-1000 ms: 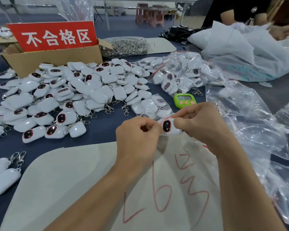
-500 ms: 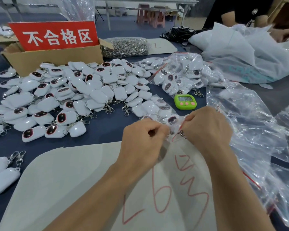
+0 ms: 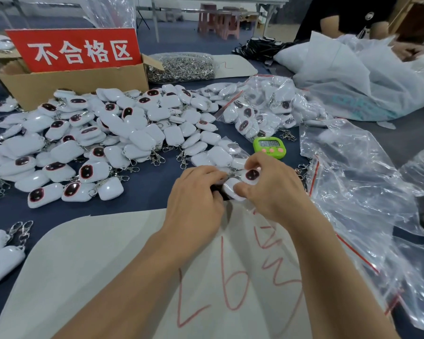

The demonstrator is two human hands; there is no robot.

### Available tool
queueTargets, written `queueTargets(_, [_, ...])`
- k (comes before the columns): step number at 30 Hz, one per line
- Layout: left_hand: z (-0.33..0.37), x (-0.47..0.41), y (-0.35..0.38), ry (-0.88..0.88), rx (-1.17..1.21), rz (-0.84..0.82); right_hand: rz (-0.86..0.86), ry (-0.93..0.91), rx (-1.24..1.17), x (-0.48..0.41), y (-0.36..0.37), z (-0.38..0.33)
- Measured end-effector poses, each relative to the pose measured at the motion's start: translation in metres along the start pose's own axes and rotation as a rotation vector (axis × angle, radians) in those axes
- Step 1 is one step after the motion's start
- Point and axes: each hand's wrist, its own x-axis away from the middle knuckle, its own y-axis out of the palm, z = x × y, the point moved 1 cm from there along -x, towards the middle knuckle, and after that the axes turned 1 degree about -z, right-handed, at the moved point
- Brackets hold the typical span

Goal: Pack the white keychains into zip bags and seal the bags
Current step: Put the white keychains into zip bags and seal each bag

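A white keychain [image 3: 241, 183] with a dark oval face sits between my two hands, inside a small clear zip bag whose edges are hard to make out. My right hand [image 3: 269, 187] grips the keychain with thumb below and fingertips on top. My left hand [image 3: 196, 194] pinches the bag's left end, fingers curled down. A big heap of loose white keychains [image 3: 103, 138] lies to the left on the dark blue table. Bagged keychains [image 3: 262, 111] pile up behind.
A green timer [image 3: 269, 147] stands just beyond my hands. Empty clear zip bags [image 3: 357, 187] spread at the right. A cardboard box [image 3: 83, 81] with a red sign stands back left, metal clasps [image 3: 181, 67] behind. A white board [image 3: 108, 265] with red writing lies under my arms. Another person [image 3: 353, 18] works far right.
My hands have dropped toward the table and drawn together. The keychain, earlier held up between fingertips, now lies lower in my right hand's grip.
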Motion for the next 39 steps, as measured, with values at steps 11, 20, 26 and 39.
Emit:
queueTargets(11, [0.002, 0.003, -0.003, -0.04, -0.093, -0.013, 0.107, -0.13, 0.016, -0.001, 0.015, -0.009])
queueTargets(20, [0.003, 0.002, -0.007, 0.002, -0.169, -0.077, -0.04, -0.162, 0.122, -0.005, 0.023, -0.018])
queueTargets(26, [0.004, 0.002, -0.006, 0.032, -0.199, -0.054, -0.021, -0.112, 0.04, -0.014, 0.021, -0.013])
queueTargets(39, [-0.015, -0.011, -0.014, -0.16, -0.056, 0.112, 0.076, -0.209, 0.024, -0.016, 0.03, -0.029])
